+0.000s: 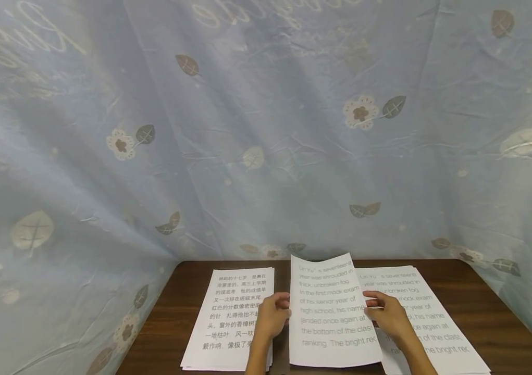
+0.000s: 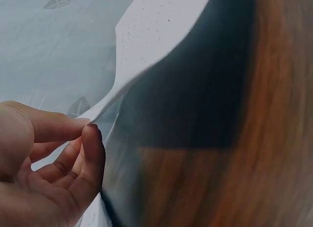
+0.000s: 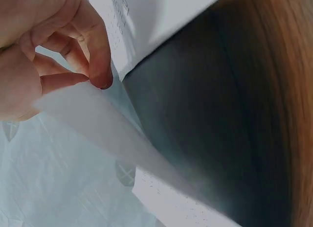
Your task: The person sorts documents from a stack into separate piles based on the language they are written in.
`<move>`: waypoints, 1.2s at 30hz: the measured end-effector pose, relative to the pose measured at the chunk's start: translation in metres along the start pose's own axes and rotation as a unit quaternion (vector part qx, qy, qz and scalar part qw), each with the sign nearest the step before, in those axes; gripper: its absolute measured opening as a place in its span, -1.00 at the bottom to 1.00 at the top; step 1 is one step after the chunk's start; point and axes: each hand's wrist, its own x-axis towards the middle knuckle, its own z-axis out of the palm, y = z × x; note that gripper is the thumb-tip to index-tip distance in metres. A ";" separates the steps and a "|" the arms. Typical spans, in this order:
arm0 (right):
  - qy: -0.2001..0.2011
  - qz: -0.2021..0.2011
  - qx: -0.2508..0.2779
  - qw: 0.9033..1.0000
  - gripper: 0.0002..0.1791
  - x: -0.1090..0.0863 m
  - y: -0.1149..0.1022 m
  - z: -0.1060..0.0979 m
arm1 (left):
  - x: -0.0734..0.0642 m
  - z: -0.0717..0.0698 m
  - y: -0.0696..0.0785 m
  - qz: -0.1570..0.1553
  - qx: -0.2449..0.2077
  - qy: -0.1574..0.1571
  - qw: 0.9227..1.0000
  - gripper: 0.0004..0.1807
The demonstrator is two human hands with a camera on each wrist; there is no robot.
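Note:
A sheet of paper (image 1: 329, 312) with large English print is held up between my two hands, in the middle of the head view. My left hand (image 1: 272, 315) pinches its left edge between thumb and forefinger; the left wrist view shows the paper (image 2: 142, 41) bending at that pinch. On the other side my right hand (image 1: 387, 315) pinches the right edge with thumb and fingers, and the right wrist view shows the sheet (image 3: 107, 124) curving away. To the left lies a stack of Chinese-printed sheets (image 1: 233, 312). At the right lies a stack of English-printed sheets (image 1: 434, 323), partly hidden by my right hand.
The papers lie on a dark brown wooden table (image 1: 167, 312) with rounded far corners. Behind and around it hangs a pale blue cloth (image 1: 266, 208) printed with leaves and flowers.

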 end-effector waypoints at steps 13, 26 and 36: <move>0.001 0.001 -0.038 0.999 -0.41 0.000 0.011 -0.025 | 0.000 0.035 0.004 -0.001 -0.008 0.017 1.000 -0.53; 0.008 0.021 -0.062 0.998 -0.41 0.002 0.028 -0.052 | -0.004 0.067 0.009 -0.012 -0.037 0.032 0.999 -0.55; 0.020 0.010 -0.090 0.996 -0.42 0.002 0.038 -0.073 | -0.004 0.091 0.018 -0.019 -0.069 0.036 0.997 -0.55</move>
